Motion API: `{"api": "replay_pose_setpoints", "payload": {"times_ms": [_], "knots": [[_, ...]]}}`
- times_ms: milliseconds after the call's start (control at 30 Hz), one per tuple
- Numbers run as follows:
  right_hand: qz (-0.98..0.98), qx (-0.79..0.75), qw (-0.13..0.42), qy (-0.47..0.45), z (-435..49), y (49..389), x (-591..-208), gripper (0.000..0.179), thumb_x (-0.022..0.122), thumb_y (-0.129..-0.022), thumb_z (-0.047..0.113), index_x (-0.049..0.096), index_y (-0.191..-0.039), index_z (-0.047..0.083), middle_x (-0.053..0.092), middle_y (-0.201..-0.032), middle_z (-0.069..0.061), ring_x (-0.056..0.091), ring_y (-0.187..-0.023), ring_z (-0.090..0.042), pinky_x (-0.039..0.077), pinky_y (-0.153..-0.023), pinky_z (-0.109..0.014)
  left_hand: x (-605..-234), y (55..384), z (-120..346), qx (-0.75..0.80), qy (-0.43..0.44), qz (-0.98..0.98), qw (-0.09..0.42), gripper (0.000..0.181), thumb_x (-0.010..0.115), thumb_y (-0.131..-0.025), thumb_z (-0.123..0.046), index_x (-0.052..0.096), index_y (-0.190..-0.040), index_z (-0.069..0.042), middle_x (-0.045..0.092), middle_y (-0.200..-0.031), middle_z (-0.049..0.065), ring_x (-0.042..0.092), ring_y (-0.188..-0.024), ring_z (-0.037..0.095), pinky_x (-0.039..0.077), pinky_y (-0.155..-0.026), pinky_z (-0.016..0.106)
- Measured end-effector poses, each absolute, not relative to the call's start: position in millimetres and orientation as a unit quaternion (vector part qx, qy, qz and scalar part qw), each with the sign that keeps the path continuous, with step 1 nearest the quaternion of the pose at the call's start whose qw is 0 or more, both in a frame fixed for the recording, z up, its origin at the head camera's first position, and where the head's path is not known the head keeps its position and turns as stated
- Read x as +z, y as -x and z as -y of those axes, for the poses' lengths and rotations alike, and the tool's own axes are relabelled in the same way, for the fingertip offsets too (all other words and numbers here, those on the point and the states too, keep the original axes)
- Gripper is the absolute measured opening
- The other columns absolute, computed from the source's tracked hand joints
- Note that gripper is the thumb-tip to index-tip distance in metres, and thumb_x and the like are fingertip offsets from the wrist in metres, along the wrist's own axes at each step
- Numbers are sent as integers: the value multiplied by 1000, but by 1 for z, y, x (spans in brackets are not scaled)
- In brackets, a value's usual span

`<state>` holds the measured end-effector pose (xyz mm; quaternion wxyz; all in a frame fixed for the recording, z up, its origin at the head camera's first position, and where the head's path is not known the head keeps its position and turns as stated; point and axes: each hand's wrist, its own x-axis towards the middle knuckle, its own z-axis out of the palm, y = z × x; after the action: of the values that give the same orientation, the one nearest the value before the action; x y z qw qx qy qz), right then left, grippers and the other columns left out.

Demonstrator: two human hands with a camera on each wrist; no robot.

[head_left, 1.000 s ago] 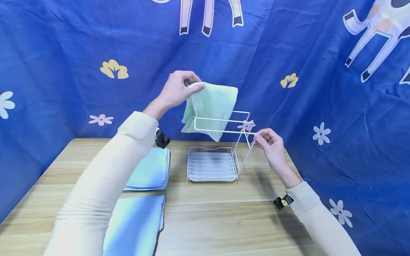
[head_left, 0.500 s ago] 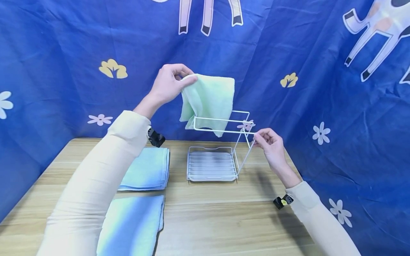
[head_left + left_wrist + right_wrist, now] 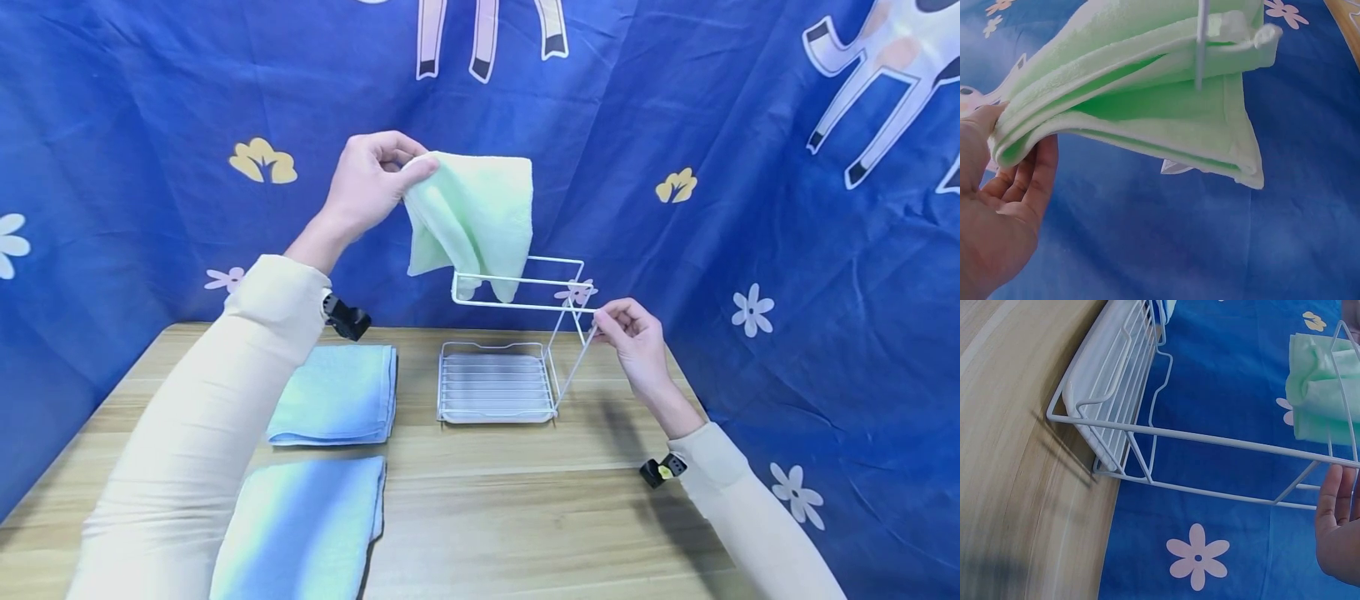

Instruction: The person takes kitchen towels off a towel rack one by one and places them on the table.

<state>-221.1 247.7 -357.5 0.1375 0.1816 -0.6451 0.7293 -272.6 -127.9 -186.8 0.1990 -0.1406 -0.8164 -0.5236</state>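
My left hand (image 3: pixel 371 179) pinches a corner of a folded light green towel (image 3: pixel 487 196), which hangs from it above the table. Its lower end is behind the near bars of a white wire rack (image 3: pixel 525 306); whether it touches them I cannot tell. In the left wrist view the towel (image 3: pixel 1135 125) shows several folded layers, with the thumb on one side and fingers underneath. My right hand (image 3: pixel 633 337) holds the rack's upper right corner. The right wrist view shows its fingers (image 3: pixel 1330 494) against the upright bar's end.
A white tray (image 3: pixel 495 400) lies in the rack's base. To the left are a folded blue towel (image 3: pixel 333 396) and, nearer, another blue towel (image 3: pixel 307 533). A blue printed curtain (image 3: pixel 600 167) hangs behind and beside the wooden table (image 3: pixel 525 517).
My left hand has moved up and to the left with the green towel, whose hanging end has risen behind the rack's bars. My right hand and the rack have stayed in place.
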Motion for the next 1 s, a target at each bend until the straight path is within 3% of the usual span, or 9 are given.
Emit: {"api": "replay_pose_setpoints", "payload": {"times_ms": [267,700,867,1000], "knots": [[641,733,137,-182,-248,220,-358,7,70,-100,4,68,-96,9,73,-81,3,72,-71,-8,62,-71,-23,-188,270,145,-552,125,796,214,20,81,-94,-31,80,-104,-15,72,-79,-18,64,-68,4,50,-61,18],[646,728,136,-186,-249,221,-358,15,68,-100,-1,69,-95,13,72,-82,3,72,-72,-8,62,-72,-23,-187,258,164,-589,117,770,217,16,82,-94,-27,79,-105,-16,75,-84,-14,70,-74,4,54,-62,16],[645,729,135,-187,-249,221,-358,5,72,-99,5,68,-97,8,72,-82,2,72,-72,-9,62,-72,-24,-186,255,170,-597,106,765,216,19,82,-93,-28,80,-107,-15,76,-86,-14,70,-76,5,56,-63,16],[647,727,135,-185,-249,219,-357,9,71,-99,2,69,-96,10,72,-82,4,72,-72,-8,62,-72,-23,-184,253,175,-609,105,755,218,16,83,-93,-25,80,-105,-16,76,-85,-14,71,-74,4,56,-62,16]]}}
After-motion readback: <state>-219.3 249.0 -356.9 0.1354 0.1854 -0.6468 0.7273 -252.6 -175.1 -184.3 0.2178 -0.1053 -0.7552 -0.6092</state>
